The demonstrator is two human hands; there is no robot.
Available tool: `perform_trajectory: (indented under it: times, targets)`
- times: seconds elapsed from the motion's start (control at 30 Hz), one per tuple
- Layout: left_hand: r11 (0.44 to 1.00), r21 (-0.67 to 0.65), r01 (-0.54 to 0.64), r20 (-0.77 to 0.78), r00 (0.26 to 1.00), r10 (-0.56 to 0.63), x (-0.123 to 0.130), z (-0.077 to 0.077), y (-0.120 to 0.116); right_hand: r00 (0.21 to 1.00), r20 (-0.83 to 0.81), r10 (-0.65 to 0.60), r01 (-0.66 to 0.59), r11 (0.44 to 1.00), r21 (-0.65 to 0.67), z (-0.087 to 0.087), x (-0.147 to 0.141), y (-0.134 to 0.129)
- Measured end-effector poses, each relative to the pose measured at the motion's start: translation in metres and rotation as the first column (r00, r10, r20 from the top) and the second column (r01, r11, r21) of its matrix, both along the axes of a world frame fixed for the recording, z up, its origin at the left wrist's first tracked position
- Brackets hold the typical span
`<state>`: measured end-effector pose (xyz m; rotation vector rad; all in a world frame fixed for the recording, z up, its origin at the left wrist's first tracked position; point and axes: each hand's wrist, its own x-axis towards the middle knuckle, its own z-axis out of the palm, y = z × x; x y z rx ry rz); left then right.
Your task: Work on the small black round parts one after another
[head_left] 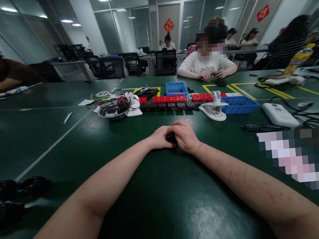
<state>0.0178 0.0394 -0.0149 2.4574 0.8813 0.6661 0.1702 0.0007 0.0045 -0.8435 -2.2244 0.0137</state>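
Both my hands meet over the green table, near the middle of the head view. A small black object shows between them, mostly covered by fingers and too hidden to name. My left hand is closed around its left side. From the right, my right hand curls over its top, with the fingers touching my left hand. Beyond the hands lies a row of red socket blocks with black pieces in front of it.
Behind my hands are a metal bowl of cables, a white clip stand, and blue trays. A white power bank-like box and cables lie right. Black coils sit left. A person works across the table.
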Motion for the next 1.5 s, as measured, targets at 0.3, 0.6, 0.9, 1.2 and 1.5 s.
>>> perform_trajectory:
  times: [0.3, 0.6, 0.9, 1.2, 1.5]
  targets:
    - [0.944, 0.228, -0.237, -0.165, 0.947, 0.277, 0.000, 0.008, -0.010, 0.942, 0.052, -0.331, 0.334, 0.940, -0.067, -0.007, 0.000, 0.011]
    - [0.972, 0.179, -0.151, -0.165, 0.970, 0.181, 0.000, 0.007, -0.010, 0.960, 0.034, -0.277, 0.279, 0.956, -0.092, -0.007, 0.003, 0.015]
    - [0.999, 0.042, -0.027, -0.149, 0.988, 0.033, -0.007, 0.001, 0.006, 0.999, -0.030, -0.035, 0.032, 0.997, -0.069, -0.005, 0.004, 0.012]
    - [0.986, 0.123, -0.112, -0.141, 0.982, 0.129, -0.003, 0.003, -0.005, 0.996, -0.071, -0.053, 0.055, 0.998, 0.028, -0.003, 0.004, 0.006]
    - [0.950, 0.224, -0.216, -0.206, 0.943, 0.263, 0.000, 0.005, -0.010, 0.982, -0.064, -0.176, 0.167, 0.978, -0.125, -0.012, 0.006, 0.016]
